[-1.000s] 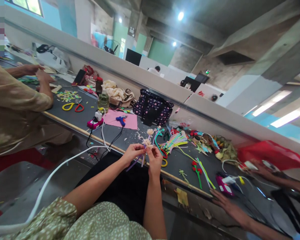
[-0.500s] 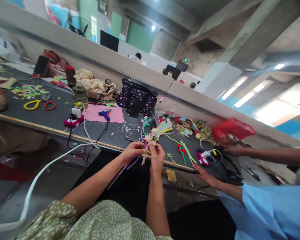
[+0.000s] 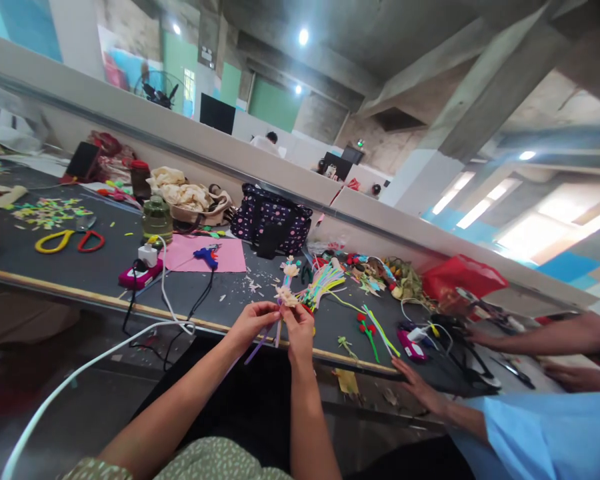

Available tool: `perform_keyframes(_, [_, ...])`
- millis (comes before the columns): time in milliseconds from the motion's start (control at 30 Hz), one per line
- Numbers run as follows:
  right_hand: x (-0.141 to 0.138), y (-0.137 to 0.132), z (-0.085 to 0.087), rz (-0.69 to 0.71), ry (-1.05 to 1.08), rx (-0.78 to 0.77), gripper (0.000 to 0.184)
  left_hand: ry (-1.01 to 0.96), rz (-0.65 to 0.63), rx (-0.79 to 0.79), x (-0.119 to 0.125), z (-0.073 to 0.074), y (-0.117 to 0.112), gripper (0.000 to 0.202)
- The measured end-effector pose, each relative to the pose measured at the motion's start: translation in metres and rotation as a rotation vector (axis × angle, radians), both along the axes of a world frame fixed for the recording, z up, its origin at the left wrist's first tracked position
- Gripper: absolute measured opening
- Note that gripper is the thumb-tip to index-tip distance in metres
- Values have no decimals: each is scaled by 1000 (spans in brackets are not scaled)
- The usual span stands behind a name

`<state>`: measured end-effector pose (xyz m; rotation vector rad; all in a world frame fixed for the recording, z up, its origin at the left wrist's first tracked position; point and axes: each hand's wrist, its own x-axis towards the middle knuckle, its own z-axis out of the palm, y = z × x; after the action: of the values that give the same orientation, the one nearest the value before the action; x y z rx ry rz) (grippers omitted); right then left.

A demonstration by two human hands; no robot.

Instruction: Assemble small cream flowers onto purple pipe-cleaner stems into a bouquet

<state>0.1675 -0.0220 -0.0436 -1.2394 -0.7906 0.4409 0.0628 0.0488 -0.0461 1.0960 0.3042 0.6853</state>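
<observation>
My left hand (image 3: 254,321) and my right hand (image 3: 299,328) meet just above the near edge of the dark worktable (image 3: 95,270). Both pinch a small cream paper flower (image 3: 286,295) on purple and pale pipe-cleaner stems that hang down between my fingers. A second cream flower (image 3: 291,269) stands up just behind it. A bundle of coloured pipe cleaners (image 3: 324,285) lies on the table right beyond my hands.
A pink sheet (image 3: 225,255) carries a blue glue gun (image 3: 206,254). A polka-dot bag (image 3: 270,217), a green jar (image 3: 156,218), yellow and red scissors (image 3: 69,241) and a red bag (image 3: 460,277) sit on the table. A person in blue (image 3: 540,427) reaches in at right.
The view has swung a little; my hands stay together on the flower stems. The neighbour's hand at the right edge of the table has shifted slightly.
</observation>
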Motion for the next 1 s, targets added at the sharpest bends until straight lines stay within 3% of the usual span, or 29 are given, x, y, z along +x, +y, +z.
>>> perform_keyframes(133, [1,4,0,-49,57,70,25,-28,79,30,5,9,-3,33])
perform_keyframes(233, [0,3,-3,20,130,93,22,-45,97,5,3,11,-6,30])
perform_keyframes(433, [-2,-14,-6,189,203,0,27,-41,-73,-219,-8,5,-19,27])
perform_keyframes(567, [-12,-25,-3,231,194,73,20,-55,-15,-120,-18,7,-30,27])
perform_keyframes(667, [-17,-26,-1,248,116,45,18,-39,49,-29,-25,8,-31,29])
perform_keyframes(767, [-8,-23,-3,179,32,-11,27,-14,115,-8,-31,4,-22,28])
perform_keyframes(900, [25,-12,-12,-94,-117,-68,30,15,215,-66,-34,-7,-6,27])
perform_keyframes(1000, [47,-2,-22,-161,-358,-235,30,19,259,-142,-34,-11,1,28])
